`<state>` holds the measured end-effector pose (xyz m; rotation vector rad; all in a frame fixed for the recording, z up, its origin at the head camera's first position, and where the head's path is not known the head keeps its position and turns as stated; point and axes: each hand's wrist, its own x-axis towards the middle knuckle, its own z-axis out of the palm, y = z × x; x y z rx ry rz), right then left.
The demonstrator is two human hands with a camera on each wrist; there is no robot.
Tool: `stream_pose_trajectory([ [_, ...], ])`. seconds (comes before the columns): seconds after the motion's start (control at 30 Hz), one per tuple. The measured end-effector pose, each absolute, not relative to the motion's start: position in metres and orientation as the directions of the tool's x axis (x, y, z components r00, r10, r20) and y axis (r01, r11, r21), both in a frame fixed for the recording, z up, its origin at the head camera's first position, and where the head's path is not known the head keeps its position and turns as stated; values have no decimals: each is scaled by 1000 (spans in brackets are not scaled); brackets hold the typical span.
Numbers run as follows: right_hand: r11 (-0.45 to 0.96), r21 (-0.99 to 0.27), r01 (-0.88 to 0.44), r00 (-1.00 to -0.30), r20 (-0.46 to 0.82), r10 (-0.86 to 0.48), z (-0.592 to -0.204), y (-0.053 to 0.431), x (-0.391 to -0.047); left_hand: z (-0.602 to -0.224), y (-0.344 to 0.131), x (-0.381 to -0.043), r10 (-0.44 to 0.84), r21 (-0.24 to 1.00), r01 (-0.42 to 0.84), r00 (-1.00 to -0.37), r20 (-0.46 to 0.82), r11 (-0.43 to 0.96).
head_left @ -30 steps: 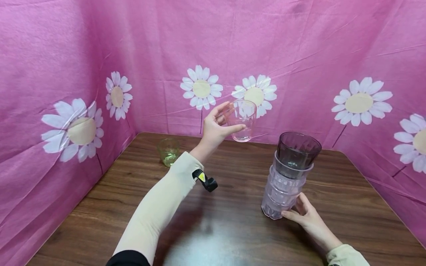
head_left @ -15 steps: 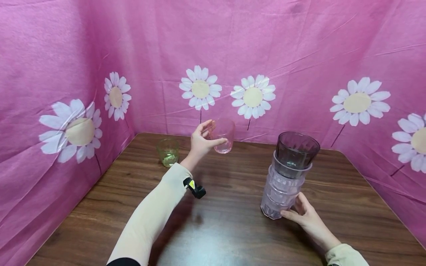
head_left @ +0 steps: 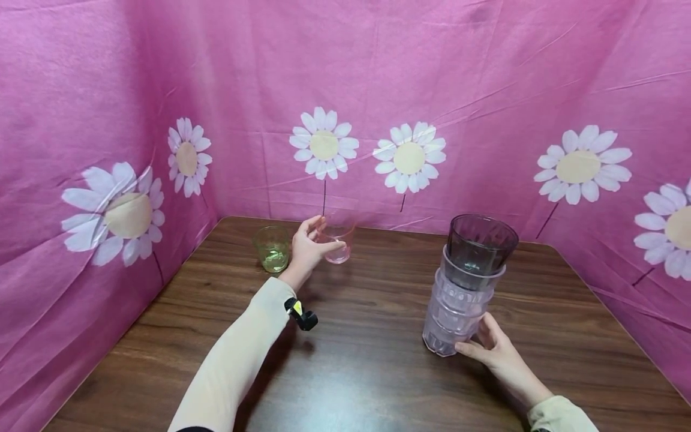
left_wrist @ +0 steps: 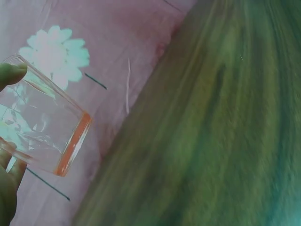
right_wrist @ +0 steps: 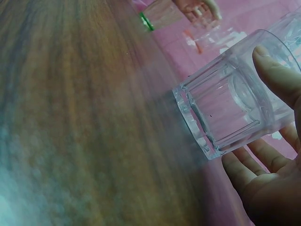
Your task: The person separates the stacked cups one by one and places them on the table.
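At the back of the table my left hand (head_left: 306, 249) holds a clear pink cup (head_left: 342, 237), thumb on the near side and fingers behind. In the left wrist view, the pink cup (left_wrist: 44, 125) shows its orange-tinted base; whether it touches the table I cannot tell. A green cup (head_left: 272, 252) stands just left of that hand. My right hand (head_left: 502, 354) holds the lowest part of a stack of pale purple cups (head_left: 457, 309) with a dark purple cup (head_left: 480, 243) in its top. In the right wrist view, the thumb (right_wrist: 275, 75) lies along the clear cup wall.
The brown wood-grain table (head_left: 345, 342) is enclosed at the back and sides by a pink curtain (head_left: 464, 72) printed with white daisies. A small black camera (head_left: 302, 316) is strapped on the left wrist.
My left hand has carried the pink cup leftward and down, from in front of the curtain to beside the green cup. The right hand and the stack have stayed put.
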<state>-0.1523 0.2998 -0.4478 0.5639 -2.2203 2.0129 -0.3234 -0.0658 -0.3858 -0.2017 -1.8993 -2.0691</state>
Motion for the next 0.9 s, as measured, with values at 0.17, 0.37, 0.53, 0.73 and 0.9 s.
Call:
stream_pose_trajectory([
  [0.17, 47, -938, -343, -922, 327, -207, -448, 299, -153, -399, -75, -324, -155, 949, 315, -939, 307, -31],
  [0.37, 48, -935, -352, -919, 335, -209, -447, 299, -152, -409, -82, -325, -166, 961, 273, -950, 265, -31],
  [0.53, 49, -938, -342, -922, 325, -209, -447, 299, -153, -414, -84, -322, -160, 963, 265, -953, 256, -40],
  [0.73, 54, -944, -326, -928, 309, -206, -448, 300, -152, -398, -84, -301, -135, 964, 265, -956, 259, -32],
  [0.9, 65, -944, -322, -931, 304, -200, -447, 299, -151, -419, -89, -320, -128, 965, 258, -960, 250, -43],
])
